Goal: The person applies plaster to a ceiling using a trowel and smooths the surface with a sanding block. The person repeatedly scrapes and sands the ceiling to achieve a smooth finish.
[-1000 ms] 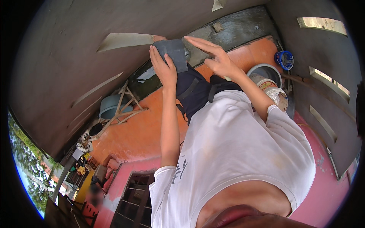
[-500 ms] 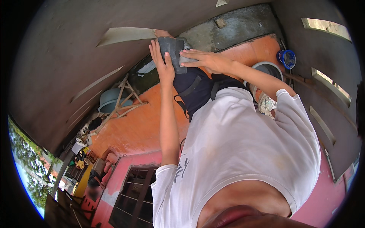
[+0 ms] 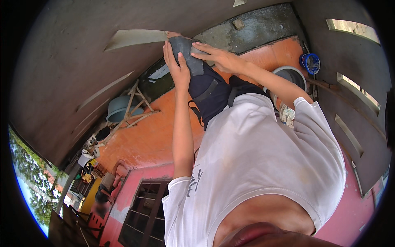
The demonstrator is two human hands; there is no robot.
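A dark grey, curved slab-like piece (image 3: 193,66) rests across my lap, over dark trousers (image 3: 210,88); I cannot make out what it is. My left hand (image 3: 177,69) holds its left edge, fingers stretched along the side and thumb on top. Under the fingers of my right hand (image 3: 222,58) is a smaller, lighter grey flat block (image 3: 198,51), pressed against the slab's upper right face. The far end of the slab lies near a bare foot (image 3: 173,35).
On the left a teal basin (image 3: 119,108) stands behind a wooden frame (image 3: 138,108). At the right are a large grey tub (image 3: 290,74) and a blue pail (image 3: 310,64). A stone (image 3: 238,24) lies on the wet concrete. Dark walls rise on both sides of the orange floor (image 3: 160,131).
My right hand has shifted slightly up and left with the block across the slab. The slab has tilted a little, and my left hand still holds its edge.
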